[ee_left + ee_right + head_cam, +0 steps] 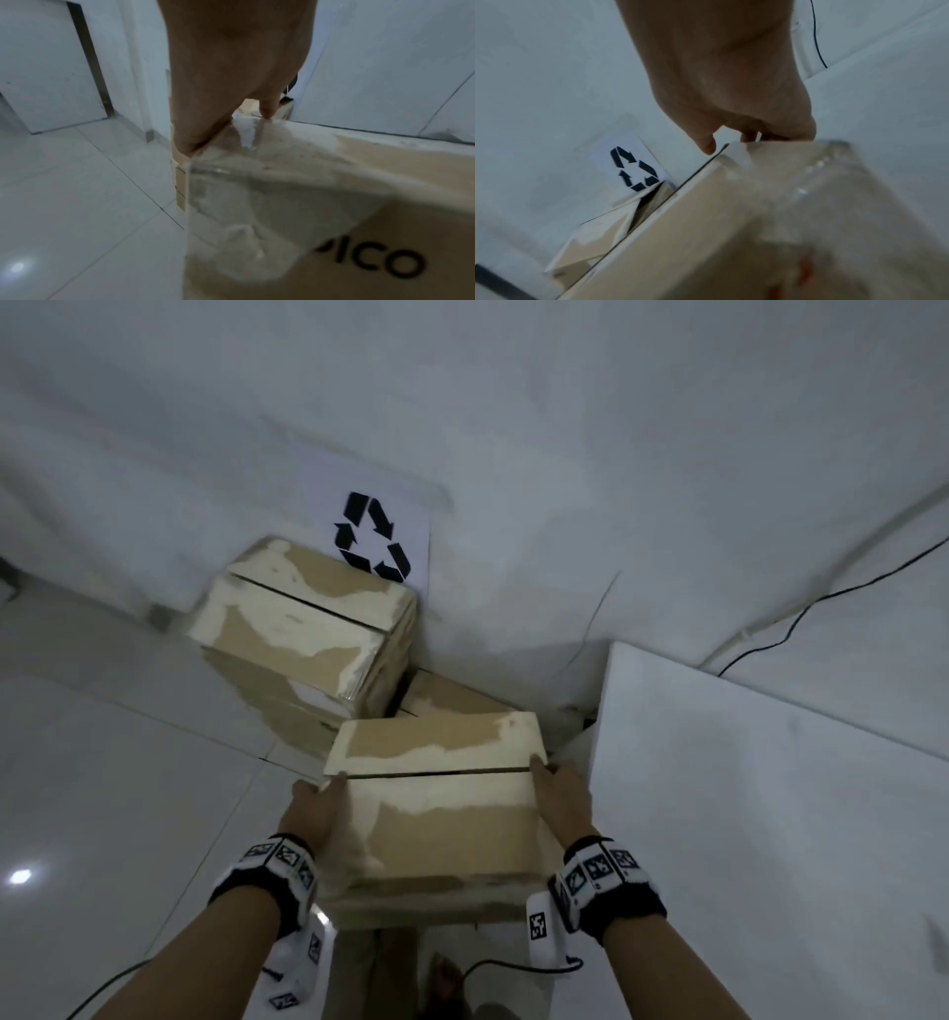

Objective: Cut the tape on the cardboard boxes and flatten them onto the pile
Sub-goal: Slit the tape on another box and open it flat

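Note:
I hold a brown cardboard box (436, 824) in front of me, one hand on each side. My left hand (314, 806) grips its left side, thumb over the top edge. My right hand (557, 801) grips the right side the same way. A dark seam (436, 772) runs across the top between the flaps, with pale glossy tape patches around it. In the left wrist view the left hand (231, 81) lies along the box (321, 203), which carries black lettering. In the right wrist view the right hand (731, 91) curls its fingers over the box's (744, 233) far corner.
A stack of cardboard boxes (303, 618) stands against the wall under a recycling sign (372, 536). Another box (452, 701) lies low behind the held one. A white cabinet top (744, 788) is close on the right. A black cable (821, 603) runs along the wall.

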Demonstrator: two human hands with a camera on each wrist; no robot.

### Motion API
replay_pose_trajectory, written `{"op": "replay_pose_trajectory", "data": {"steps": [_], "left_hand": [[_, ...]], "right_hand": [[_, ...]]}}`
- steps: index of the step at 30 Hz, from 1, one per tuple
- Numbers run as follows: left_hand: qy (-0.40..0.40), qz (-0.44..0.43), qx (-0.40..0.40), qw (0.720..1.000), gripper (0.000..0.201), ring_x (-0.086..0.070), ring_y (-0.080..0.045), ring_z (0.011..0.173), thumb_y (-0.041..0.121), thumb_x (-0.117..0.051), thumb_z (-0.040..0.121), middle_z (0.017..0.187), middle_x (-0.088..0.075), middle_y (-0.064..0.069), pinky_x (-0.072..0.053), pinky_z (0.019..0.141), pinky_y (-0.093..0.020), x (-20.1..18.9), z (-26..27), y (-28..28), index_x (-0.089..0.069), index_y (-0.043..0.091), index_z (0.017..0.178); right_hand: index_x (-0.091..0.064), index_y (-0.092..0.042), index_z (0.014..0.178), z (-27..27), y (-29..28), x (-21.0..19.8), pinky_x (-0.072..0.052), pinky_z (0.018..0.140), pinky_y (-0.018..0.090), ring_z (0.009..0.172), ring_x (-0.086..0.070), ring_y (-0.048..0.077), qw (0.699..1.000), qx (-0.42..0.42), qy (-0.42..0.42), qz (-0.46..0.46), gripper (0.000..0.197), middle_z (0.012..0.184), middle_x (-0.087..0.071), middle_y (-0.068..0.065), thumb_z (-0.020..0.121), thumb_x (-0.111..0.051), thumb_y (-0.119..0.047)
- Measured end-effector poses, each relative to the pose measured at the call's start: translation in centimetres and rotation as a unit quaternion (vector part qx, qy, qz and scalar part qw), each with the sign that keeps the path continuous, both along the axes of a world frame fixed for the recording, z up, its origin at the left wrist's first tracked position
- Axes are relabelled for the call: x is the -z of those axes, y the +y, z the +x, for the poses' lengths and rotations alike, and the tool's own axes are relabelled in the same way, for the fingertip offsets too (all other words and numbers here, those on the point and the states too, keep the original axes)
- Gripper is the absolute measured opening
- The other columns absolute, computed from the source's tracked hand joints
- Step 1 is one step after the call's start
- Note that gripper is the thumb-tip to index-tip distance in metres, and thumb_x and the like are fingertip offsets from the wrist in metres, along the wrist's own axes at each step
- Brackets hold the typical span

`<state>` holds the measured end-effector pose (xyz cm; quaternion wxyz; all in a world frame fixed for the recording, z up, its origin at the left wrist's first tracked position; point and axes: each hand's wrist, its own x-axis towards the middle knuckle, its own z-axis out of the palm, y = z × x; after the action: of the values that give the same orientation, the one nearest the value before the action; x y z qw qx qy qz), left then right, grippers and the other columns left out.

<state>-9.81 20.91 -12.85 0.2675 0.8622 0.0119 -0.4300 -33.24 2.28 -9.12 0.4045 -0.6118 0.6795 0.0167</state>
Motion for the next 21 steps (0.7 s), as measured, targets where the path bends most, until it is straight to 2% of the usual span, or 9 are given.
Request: {"op": "replay_pose_trajectory", "data": {"steps": [3, 5, 7, 9, 10, 13, 16, 19, 21], "left_hand": [[-0.030, -0.043, -0.031, 0.998, 0.070, -0.060, -0.034, 0.089, 0.063, -0.054, 0.083, 0.105, -0.061, -0.021, -0.047, 0.079, -0.039, -2.4, -0.6, 3.2, -0.049, -0.002, 0.108], [-0.059, -0.076, -0.033, 0.995, 0.076, -0.058, -0.026, 0.067, 0.072, -0.058, 0.068, 0.079, -0.061, -0.012, -0.046, 0.066, -0.035, -3.8, -0.6, 5.0, -0.051, -0.001, 0.088], [-0.086, -0.115, -0.024, 0.989, 0.069, -0.061, -0.027, 0.074, 0.068, -0.065, 0.069, 0.086, -0.066, -0.012, -0.045, 0.068, -0.034, -6.4, -0.7, 6.3, -0.061, 0.003, 0.092], [-0.105, -0.155, -0.020, 0.982, 0.048, -0.060, -0.029, 0.090, 0.048, -0.070, 0.081, 0.102, -0.066, -0.012, -0.044, 0.077, -0.035, -9.5, -0.6, 7.1, -0.067, 0.006, 0.105], [-0.114, -0.174, -0.021, 0.978, 0.042, -0.060, -0.029, 0.090, 0.042, -0.071, 0.082, 0.102, -0.067, -0.012, -0.044, 0.077, -0.035, -11.0, -0.5, 7.4, -0.068, 0.006, 0.104], [-0.141, -0.226, 0.009, 0.964, 0.044, -0.061, -0.027, 0.083, 0.044, -0.074, 0.079, 0.090, -0.068, -0.010, -0.044, 0.066, -0.031, -15.4, -0.1, 7.1, -0.068, 0.004, 0.096], [-0.179, -0.254, 0.069, 0.948, 0.063, -0.062, -0.024, 0.089, 0.065, -0.072, 0.066, 0.093, -0.067, -0.005, -0.043, 0.072, -0.031, -19.0, 0.5, 5.1, -0.067, 0.010, 0.096], [-0.208, -0.270, 0.126, 0.932, 0.037, -0.061, -0.023, 0.092, 0.043, -0.073, 0.081, 0.098, -0.066, -0.006, -0.044, 0.075, -0.028, -21.9, -0.2, 2.0, -0.065, 0.015, 0.104], [-0.235, -0.286, 0.155, 0.916, 0.031, -0.064, -0.026, 0.093, 0.035, -0.073, 0.083, 0.098, -0.068, -0.007, -0.049, 0.079, -0.035, -23.1, -1.5, -0.4, -0.066, 0.016, 0.107]], "right_hand": [[-0.050, -0.008, 0.103, -1.3, 1.6, -2.6, -0.046, 0.094, 0.040, 0.106, -0.057, 0.032, 0.998, -0.031, -0.049, -0.029, 0.036, 0.114, -0.061, 0.014, 0.099, -0.051, -0.044], [-0.059, -0.003, 0.107, -2.1, 2.4, -4.1, -0.046, 0.088, 0.036, 0.098, -0.058, 0.029, 0.996, -0.061, -0.063, -0.031, 0.038, 0.108, -0.062, 0.012, 0.100, -0.051, -0.040], [-0.064, 0.000, 0.113, -2.6, 2.9, -5.4, -0.044, 0.081, 0.032, 0.097, -0.058, 0.029, 0.993, -0.104, -0.056, -0.020, 0.045, 0.112, -0.065, 0.015, 0.101, -0.047, -0.040], [-0.065, -0.002, 0.116, -2.9, 3.2, -7.2, -0.040, 0.077, 0.029, 0.102, -0.059, 0.030, 0.989, -0.131, -0.060, -0.021, 0.045, 0.116, -0.065, 0.014, 0.101, -0.046, -0.040], [-0.066, -0.004, 0.117, -3.1, 3.3, -8.1, -0.038, 0.077, 0.028, 0.105, -0.059, 0.030, 0.988, -0.132, -0.070, -0.028, 0.043, 0.116, -0.065, 0.013, 0.101, -0.048, -0.040], [-0.070, -0.012, 0.106, -3.5, 3.0, -11.1, -0.044, 0.078, 0.031, 0.097, -0.060, 0.027, 0.984, -0.109, -0.125, -0.062, 0.032, 0.104, -0.066, 0.009, 0.098, -0.053, -0.039], [-0.072, -0.010, 0.105, -4.5, 1.9, -14.3, -0.045, 0.077, 0.030, 0.090, -0.060, 0.024, 0.978, -0.083, -0.149, -0.117, 0.032, 0.103, -0.069, 0.009, 0.096, -0.058, -0.037], [-0.070, -0.010, 0.116, -6.6, 0.9, -17.1, -0.046, 0.081, 0.031, 0.098, -0.062, 0.025, 0.972, -0.049, -0.163, -0.160, 0.035, 0.112, -0.069, 0.007, 0.093, -0.063, -0.035], [-0.070, -0.010, 0.118, -8.5, 0.6, -18.2, -0.052, 0.079, 0.034, 0.096, -0.065, 0.024, 0.964, 0.013, -0.206, -0.168, 0.032, 0.116, -0.069, 0.008, 0.092, -0.064, -0.029]]}}
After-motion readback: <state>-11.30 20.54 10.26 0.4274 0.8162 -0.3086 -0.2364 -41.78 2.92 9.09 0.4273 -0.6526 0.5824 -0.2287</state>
